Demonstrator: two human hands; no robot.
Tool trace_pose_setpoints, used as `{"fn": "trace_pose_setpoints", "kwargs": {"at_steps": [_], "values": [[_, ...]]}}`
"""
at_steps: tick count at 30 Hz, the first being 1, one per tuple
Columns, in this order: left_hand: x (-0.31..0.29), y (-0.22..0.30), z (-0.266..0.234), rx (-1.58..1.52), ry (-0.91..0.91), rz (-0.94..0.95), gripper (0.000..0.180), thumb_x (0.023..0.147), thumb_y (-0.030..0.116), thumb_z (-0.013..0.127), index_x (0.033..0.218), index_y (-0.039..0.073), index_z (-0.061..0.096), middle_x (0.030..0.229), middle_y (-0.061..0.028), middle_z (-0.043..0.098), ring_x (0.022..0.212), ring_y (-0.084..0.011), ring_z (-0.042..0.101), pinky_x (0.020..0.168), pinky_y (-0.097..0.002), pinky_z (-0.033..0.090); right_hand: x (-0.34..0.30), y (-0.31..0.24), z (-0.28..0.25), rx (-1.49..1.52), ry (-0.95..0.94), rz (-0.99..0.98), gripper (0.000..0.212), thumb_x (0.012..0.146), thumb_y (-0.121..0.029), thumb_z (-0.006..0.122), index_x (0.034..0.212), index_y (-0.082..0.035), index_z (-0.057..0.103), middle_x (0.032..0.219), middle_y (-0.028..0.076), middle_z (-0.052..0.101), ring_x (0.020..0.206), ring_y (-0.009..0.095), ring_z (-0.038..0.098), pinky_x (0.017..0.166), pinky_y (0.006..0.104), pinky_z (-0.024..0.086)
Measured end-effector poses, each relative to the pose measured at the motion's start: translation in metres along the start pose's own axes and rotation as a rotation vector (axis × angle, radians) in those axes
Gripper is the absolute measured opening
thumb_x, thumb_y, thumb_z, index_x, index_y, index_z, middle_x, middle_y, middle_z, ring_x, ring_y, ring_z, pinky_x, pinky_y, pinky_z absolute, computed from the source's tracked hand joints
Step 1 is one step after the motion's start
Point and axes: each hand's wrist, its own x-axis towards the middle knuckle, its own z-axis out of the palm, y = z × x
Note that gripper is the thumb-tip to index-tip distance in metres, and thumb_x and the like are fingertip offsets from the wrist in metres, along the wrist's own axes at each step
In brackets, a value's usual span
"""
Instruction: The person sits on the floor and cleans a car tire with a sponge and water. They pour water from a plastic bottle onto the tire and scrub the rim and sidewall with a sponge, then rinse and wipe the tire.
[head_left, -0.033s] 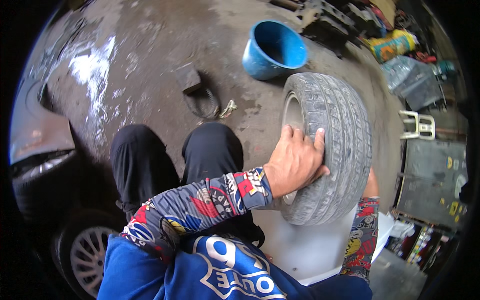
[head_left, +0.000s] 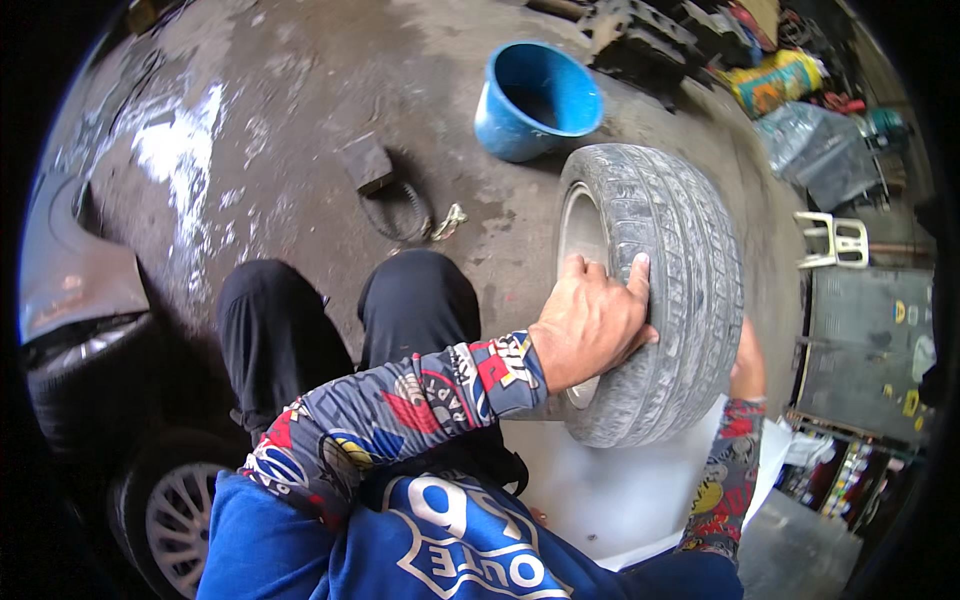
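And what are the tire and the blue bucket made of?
The tire looks like dull rubber, greyed by what may be dust, with grooves in its tread. The bucket is probably plastic: its blue wall looks smooth and slightly shiny.

From the left, reach into the rim [head_left: 585,225] is partly barred by the left hand [head_left: 595,315]; above its fingers an opening is left. The right hand [head_left: 749,360] is partly screened by the tyre [head_left: 680,300]. Passage past its far end is narrowed by the blue bucket [head_left: 505,130]. Room is left between tyre and white stool [head_left: 833,240]; ahead of the knees [head_left: 420,300], passage is interrupted by a dark block [head_left: 368,165].
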Motion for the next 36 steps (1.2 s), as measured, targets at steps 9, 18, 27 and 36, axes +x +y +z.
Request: {"fn": "trace_pose_setpoints", "kwargs": {"at_steps": [9,18,27,36], "values": [[0.009,-0.008,-0.018,0.114,-0.228,0.135,0.092,0.089,0.055,0.068,0.133,-0.024,0.052,0.066,-0.0105,0.067,0.061,-0.0260,0.068,0.070,-0.0414,0.047,0.020,0.047,0.024,-0.816,0.573,-0.567,0.063,0.107,-0.052,0.050,0.122,0.008,0.064,0.120,0.012,0.066,0.116,0.018,0.056,0.104,0.0329,0.041],[-0.006,0.011,-0.030,0.233,-0.259,0.115,0.095,0.083,0.051,0.072,0.128,-0.029,0.050,0.073,-0.0163,0.068,0.064,-0.0249,0.065,0.069,-0.0384,0.049,0.010,0.023,0.050,-0.886,0.454,-0.721,0.042,0.100,-0.029,0.066,0.118,0.009,0.067,0.106,0.010,0.070,0.099,0.017,0.061,0.091,0.0315,0.048],[-0.061,-0.049,-0.041,0.061,-0.218,-0.246,0.107,0.084,0.055,0.075,0.135,-0.032,0.037,0.077,-0.0240,0.066,0.070,-0.0344,0.068,0.078,-0.0444,0.054,0.069,0.002,0.173,-1.339,0.564,-0.718,0.083,0.081,-0.065,0.075,0.124,0.006,0.069,0.117,0.027,0.072,0.113,0.036,0.069,0.099,0.0415,0.050],[-0.054,-0.148,-0.061,-0.221,-0.034,-0.657,0.114,0.088,0.071,0.066,0.148,-0.018,0.029,0.092,-0.0349,0.069,0.095,-0.0476,0.071,0.082,-0.0505,0.057,0.176,-0.048,0.299,-1.710,0.417,-0.747,0.085,0.079,-0.081,0.061,0.108,-0.002,0.078,0.108,0.022,0.076,0.105,0.037,0.072,0.091,0.0420,0.054]]}}
